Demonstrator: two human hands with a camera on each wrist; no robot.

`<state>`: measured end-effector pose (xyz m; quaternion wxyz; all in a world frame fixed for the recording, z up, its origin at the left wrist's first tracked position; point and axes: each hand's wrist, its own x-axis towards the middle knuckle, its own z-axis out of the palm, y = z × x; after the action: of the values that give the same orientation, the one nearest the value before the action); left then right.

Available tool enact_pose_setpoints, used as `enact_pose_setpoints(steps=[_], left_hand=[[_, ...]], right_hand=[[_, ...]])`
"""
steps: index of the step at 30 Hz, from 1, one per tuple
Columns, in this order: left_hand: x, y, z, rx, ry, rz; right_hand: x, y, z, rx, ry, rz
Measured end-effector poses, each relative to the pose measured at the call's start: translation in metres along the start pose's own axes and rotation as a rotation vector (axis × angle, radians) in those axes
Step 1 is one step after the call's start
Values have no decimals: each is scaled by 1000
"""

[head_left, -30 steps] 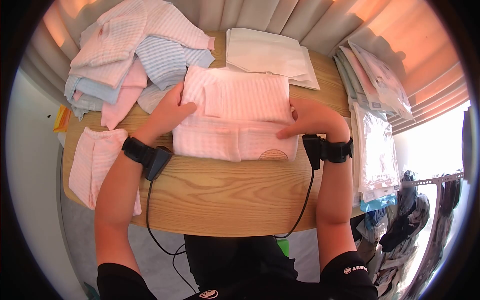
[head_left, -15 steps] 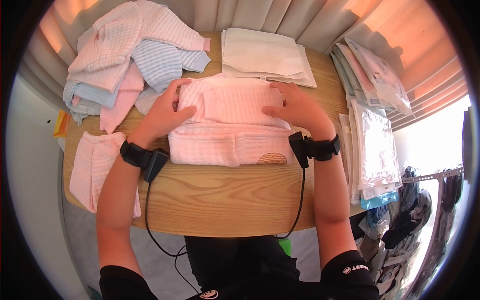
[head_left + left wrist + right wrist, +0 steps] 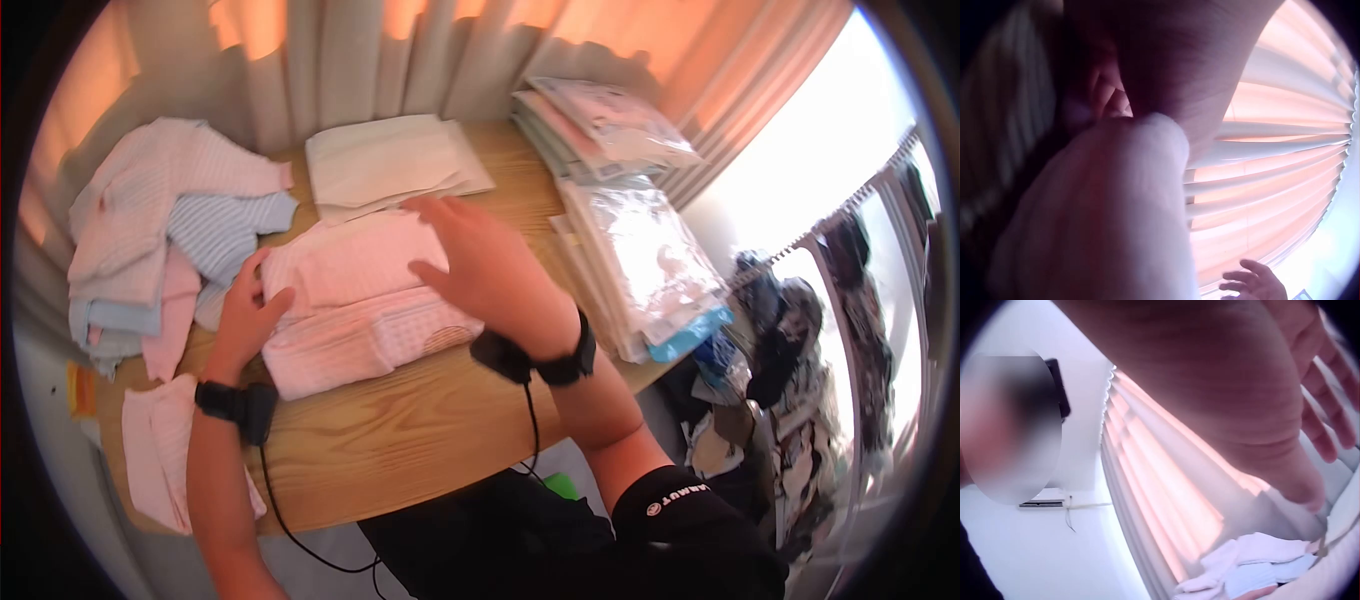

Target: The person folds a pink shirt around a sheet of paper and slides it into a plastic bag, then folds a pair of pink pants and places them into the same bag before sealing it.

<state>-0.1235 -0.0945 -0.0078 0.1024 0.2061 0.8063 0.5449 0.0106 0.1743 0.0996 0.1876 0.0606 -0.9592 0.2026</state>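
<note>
A folded pink striped garment [image 3: 370, 290] lies on the wooden table in front of the person, with a brown semicircular patch near its front right corner. The left hand [image 3: 245, 320] rests at its left side, thumb over the top edge and fingers along the far corner. Above the garment's right part is the right hand [image 3: 480, 255], fingers spread and nothing held. The left wrist view also shows this right hand [image 3: 1257, 281] raised, fingers apart. In the right wrist view its thumb [image 3: 1300, 481] and fingers stand away from any cloth.
White flat bags [image 3: 390, 160] lie behind the garment. Pink and blue clothes [image 3: 165, 230] are heaped at the back left, with a folded pink piece [image 3: 155, 450] at the front left. Packaged clothes [image 3: 610, 125] and clear plastic bags [image 3: 640, 250] are stacked at the right. A curtain [image 3: 360, 70] hangs behind.
The right hand has lifted off the garment's right side, while the left hand stays at its left edge. The head view has turned right, shifting the table left in the picture.
</note>
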Motion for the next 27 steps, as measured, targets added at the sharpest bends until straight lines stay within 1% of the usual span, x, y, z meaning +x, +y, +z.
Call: enact_pose_setpoints(steps=[1,2,3,5,7,9,10,11,12,13,14,15,16,18,19,20,21,22,23,24,25,26,27], left_hand=[[3,-11,-1,-44,11,28],[6,-17,1,-86,26,46],[6,-14,3,-99,8,58],[3,-6,0,-46,-32,7],[4,-10,1,-72,-45,21],[5,-11,3,-91,-55,32],[5,-11,3,-43,-95,47],[3,-6,3,8,-138,60],[0,2,2,9,-137,57],[-4,12,1,1,-199,-31],[-6,20,0,-6,-260,-119],[-6,18,1,-3,-258,-121],[-5,15,3,-30,-260,-111],[-2,12,4,-60,-255,-102],[-1,11,4,-84,-249,-107],[-1,10,3,-109,-240,-114],[0,8,3,-108,-228,-123],[1,8,4,-125,-202,-123],[2,7,5,-143,-173,-125],[3,5,7,-139,-158,-134],[3,4,11,-196,-76,-54],[2,3,14,-250,2,26],[1,4,14,-244,7,18]], right_hand=[[-14,-11,-9,21,60,-37],[-33,-20,-24,-52,41,-4],[-51,-14,-33,-72,46,10],[-86,12,-47,-183,97,10],[-119,33,-60,-374,113,248],[-159,71,-56,-713,73,468],[-167,79,-59,-715,72,463],[-174,84,-60,-594,38,541],[-179,89,-61,-470,5,618],[-182,93,-61,-468,3,616],[-183,96,-61,-463,80,579],[-184,98,-61,-457,159,543],[-183,99,-62,-454,157,542],[-174,98,-66,-527,350,409],[-170,96,-67,-522,344,403],[-165,91,-68,-492,514,363],[-158,84,-68,-456,684,321],[-151,69,-70,-466,777,196],[-143,54,-72,-451,772,186],[-137,39,-73,-474,848,42],[-132,27,-72,-495,923,-98],[-125,18,-69,-480,918,-95],[-116,11,-66,-132,1013,-34]])
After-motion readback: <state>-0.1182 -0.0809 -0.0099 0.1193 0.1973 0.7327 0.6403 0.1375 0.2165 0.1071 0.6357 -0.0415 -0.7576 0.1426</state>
